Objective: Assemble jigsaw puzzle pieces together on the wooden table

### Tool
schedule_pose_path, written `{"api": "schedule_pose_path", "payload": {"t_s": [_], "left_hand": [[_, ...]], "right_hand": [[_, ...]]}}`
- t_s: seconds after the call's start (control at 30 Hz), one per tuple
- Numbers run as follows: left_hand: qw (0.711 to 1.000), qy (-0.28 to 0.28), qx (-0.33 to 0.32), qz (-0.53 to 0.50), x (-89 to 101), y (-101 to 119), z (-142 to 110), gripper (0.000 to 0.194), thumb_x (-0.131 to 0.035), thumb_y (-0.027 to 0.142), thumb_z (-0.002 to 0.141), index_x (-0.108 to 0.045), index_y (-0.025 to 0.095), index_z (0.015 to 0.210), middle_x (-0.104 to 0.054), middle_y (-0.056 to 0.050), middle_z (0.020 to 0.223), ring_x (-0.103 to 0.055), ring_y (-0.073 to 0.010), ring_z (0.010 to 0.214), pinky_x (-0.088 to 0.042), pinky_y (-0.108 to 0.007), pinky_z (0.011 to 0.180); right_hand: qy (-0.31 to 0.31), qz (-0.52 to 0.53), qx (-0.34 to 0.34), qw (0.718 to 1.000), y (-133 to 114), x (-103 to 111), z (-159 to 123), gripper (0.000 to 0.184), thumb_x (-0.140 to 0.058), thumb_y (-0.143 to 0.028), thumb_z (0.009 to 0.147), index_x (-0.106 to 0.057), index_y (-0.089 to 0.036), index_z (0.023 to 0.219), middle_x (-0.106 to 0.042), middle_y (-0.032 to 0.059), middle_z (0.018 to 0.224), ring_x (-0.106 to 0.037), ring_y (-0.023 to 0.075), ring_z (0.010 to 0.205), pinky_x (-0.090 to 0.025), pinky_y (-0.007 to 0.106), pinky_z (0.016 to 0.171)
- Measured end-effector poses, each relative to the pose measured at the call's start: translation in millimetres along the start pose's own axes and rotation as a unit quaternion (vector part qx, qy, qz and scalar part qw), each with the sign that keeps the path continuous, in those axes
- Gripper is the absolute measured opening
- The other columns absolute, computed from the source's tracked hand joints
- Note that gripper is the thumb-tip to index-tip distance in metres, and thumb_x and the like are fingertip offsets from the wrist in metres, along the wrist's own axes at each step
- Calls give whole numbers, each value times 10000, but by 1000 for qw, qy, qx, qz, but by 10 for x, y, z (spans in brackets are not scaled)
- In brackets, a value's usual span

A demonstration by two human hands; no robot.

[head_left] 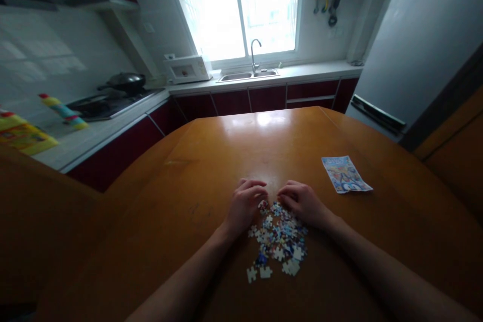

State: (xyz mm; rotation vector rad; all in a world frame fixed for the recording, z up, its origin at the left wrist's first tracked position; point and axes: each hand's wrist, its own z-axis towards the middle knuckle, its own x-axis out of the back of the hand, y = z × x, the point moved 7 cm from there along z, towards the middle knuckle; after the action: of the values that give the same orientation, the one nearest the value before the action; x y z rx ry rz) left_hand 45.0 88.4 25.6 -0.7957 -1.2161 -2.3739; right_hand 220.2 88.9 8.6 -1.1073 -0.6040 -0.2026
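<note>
A heap of small blue and white jigsaw pieces lies on the wooden table in front of me. My left hand rests at the heap's far left edge, fingers curled inward onto the pieces. My right hand sits at the far right edge, fingers likewise bent and touching pieces. The fingertips of both hands nearly meet over the top of the heap. What the curled fingers pinch, if anything, is too small to make out.
A printed picture sheet lies on the table to the right. Behind the table runs a kitchen counter with a sink, a white microwave, a hob with a pan and bottles. A grey fridge stands right.
</note>
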Motion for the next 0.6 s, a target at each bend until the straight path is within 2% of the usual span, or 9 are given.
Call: {"api": "schedule_pose_path", "payload": {"t_s": [0.1,0.27,0.47,0.6], "left_hand": [[1000,0,9,26,10,25,15,70,-729,190,841,-770,238,811,-693,-52,1020,-570,-220,998,-469,-379,895],[999,-18,33,9,-6,0,30,68,-748,193,819,-783,242,787,-670,-52,1007,-567,-221,990,-453,-396,911],[998,23,48,-22,15,-144,19,34,-771,252,811,-801,247,825,-649,-58,925,-587,-203,907,-483,-339,814],[993,91,70,-22,110,-205,-6,95,-749,310,834,-801,232,845,-639,-53,859,-597,-185,843,-483,-296,729]], "right_hand": [[35,10,-13,999,56,36,20,143,-610,-113,854,-733,-183,844,-679,29,810,-600,154,732,-434,261,675],[36,9,-20,999,59,44,26,132,-618,-112,840,-729,-182,826,-710,29,805,-619,167,753,-437,273,692],[37,14,-31,999,78,43,27,132,-617,-117,832,-734,-177,830,-724,35,806,-630,171,747,-443,274,681],[38,11,-33,999,90,46,28,130,-615,-131,835,-737,-176,842,-731,40,820,-635,174,749,-447,278,682]]}}
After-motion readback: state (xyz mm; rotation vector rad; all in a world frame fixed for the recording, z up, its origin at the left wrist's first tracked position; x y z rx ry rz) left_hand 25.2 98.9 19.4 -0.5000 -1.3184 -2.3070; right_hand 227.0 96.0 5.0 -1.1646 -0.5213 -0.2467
